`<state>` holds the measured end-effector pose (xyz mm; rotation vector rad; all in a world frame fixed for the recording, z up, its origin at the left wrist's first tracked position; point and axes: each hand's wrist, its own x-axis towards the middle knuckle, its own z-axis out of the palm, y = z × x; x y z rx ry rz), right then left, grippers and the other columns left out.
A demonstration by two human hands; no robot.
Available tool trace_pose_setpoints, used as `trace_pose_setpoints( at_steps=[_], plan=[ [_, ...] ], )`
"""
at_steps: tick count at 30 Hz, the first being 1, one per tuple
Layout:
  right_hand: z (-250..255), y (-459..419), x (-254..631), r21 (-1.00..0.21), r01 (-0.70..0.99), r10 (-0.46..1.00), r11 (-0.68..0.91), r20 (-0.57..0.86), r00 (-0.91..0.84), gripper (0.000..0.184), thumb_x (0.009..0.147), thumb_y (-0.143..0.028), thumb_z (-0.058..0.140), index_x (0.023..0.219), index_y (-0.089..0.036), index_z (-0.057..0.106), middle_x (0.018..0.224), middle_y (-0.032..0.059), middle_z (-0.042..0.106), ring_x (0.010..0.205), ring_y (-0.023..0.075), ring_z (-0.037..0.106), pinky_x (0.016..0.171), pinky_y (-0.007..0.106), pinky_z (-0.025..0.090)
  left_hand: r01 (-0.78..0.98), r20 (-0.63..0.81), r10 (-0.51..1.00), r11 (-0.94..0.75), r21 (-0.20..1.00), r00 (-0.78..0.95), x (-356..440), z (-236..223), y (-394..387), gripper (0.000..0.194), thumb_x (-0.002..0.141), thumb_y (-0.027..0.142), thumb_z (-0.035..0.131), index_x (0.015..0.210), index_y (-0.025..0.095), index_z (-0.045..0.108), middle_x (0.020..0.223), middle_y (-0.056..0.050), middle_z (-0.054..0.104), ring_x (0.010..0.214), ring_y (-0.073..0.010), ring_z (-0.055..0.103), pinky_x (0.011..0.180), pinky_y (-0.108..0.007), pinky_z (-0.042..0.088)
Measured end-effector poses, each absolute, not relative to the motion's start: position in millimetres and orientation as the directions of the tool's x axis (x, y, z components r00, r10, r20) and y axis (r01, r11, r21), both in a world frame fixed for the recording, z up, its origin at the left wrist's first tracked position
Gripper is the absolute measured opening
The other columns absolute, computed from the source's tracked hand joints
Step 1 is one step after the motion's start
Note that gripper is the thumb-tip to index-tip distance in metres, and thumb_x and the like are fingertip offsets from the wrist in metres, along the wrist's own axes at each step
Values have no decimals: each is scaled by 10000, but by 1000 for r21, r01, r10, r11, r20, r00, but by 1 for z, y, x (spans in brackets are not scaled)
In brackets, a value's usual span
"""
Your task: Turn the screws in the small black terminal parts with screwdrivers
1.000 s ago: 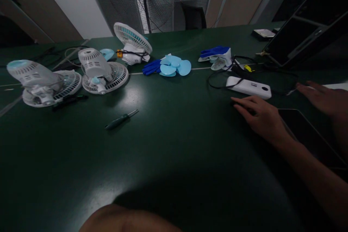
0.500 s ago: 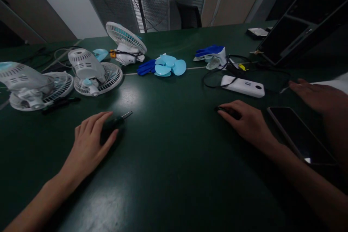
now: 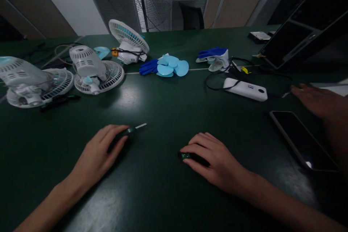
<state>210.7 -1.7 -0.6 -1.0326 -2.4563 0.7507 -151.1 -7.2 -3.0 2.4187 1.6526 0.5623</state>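
My left hand (image 3: 99, 152) is closed round the dark handle of a screwdriver (image 3: 131, 130). Its bare metal shaft points right, low over the green table. Opposite it, my right hand (image 3: 214, 159) has its fingers wrapped round a small black-and-green object (image 3: 186, 156). Only the near end of that object shows past the fingertips, so its kind is unclear. A gap of bare tabletop lies between the two hands.
White fans (image 3: 99, 72) lie along the left side. Further back are a light-blue fan blade (image 3: 173, 66), blue-and-white gloves (image 3: 213, 56) and a white power bank (image 3: 246, 89) with cables. At right, a phone (image 3: 303, 141) lies beside another person's hand (image 3: 318, 99).
My right hand has come left and nearer to me with the small object. The left hand has shifted right and slightly nearer, its fingers now closed round the screwdriver.
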Motion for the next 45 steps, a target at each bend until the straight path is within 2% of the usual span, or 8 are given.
trace_pose_setpoints(
  at_steps=[3, 7, 11, 19, 27, 34, 41, 45],
  plan=[
    [0, 0, 212, -598, 538, 736, 594, 134, -663, 234, 987, -319, 600, 1212, -295, 659, 1094, 11, 667, 985, 174, 602, 884, 374, 410, 705, 259, 786, -618, 348, 562, -111, 3, -30, 362, 972, 207, 538, 1331, 241, 575, 1115, -72, 662, 952, -195, 643, 808, -333, 546],
    [0, 0, 212, -598, 527, 732, 604, 155, -663, 225, 988, -320, 597, 1198, -282, 668, 1075, 16, 670, 980, 174, 604, 876, 368, 404, 605, 350, 701, -713, 354, 621, -83, 8, -41, 357, 933, 135, 537, 1277, 198, 607, 1033, -81, 667, 878, -194, 636, 772, -358, 555],
    [2, 0, 212, -608, 525, 729, 595, 134, -671, 231, 992, -325, 585, 1201, -279, 671, 1091, 21, 674, 991, 178, 609, 883, 371, 410, 639, 370, 738, -675, 369, 565, -84, 11, -37, 379, 929, 121, 540, 1294, 207, 597, 1064, -90, 665, 920, -199, 639, 762, -342, 560],
    [3, 0, 212, -604, 525, 728, 600, 140, -672, 225, 997, -327, 574, 1188, -264, 676, 1070, 34, 677, 972, 184, 603, 854, 367, 405, 645, 314, 723, -691, 325, 616, -81, 10, -34, 380, 954, 146, 531, 1327, 211, 563, 1072, -98, 650, 897, -208, 624, 764, -389, 548],
    [1, 1, 210, -597, 531, 733, 602, 147, -665, 216, 995, -313, 576, 1185, -273, 669, 1068, 20, 672, 968, 180, 604, 856, 367, 395, 627, 271, 746, -661, 413, 608, -79, 8, -28, 370, 987, 164, 520, 1352, 228, 539, 1126, -88, 638, 952, -195, 625, 789, -350, 554],
    [1, 1, 211, -592, 534, 728, 603, 136, -672, 236, 976, -319, 609, 1201, -283, 673, 1096, 30, 676, 988, 193, 615, 890, 390, 432, 589, 306, 853, -515, 623, 422, -84, 14, -26, 348, 999, 155, 516, 1330, 257, 550, 1141, -56, 635, 1001, -151, 637, 822, -264, 561],
    [1, 10, 222, -516, 561, 718, 647, 165, -676, 276, 988, -306, 581, 1242, -262, 677, 1114, 63, 680, 979, 208, 619, 844, 391, 501, 666, 288, 906, -424, 614, 311, -84, 15, -25, 300, 1004, 244, 535, 1299, 268, 584, 1117, -43, 648, 959, -163, 650, 797, -278, 560],
    [-4, 38, 257, -442, 692, 817, 571, 219, -534, 304, 996, -326, 561, 1275, -272, 667, 1140, 78, 671, 995, 223, 628, 817, 390, 531, 699, 261, 927, -374, 609, 268, -87, 13, -24, 295, 1009, 323, 525, 1294, 275, 586, 1106, -41, 653, 945, -178, 661, 772, -285, 570]
  ],
)
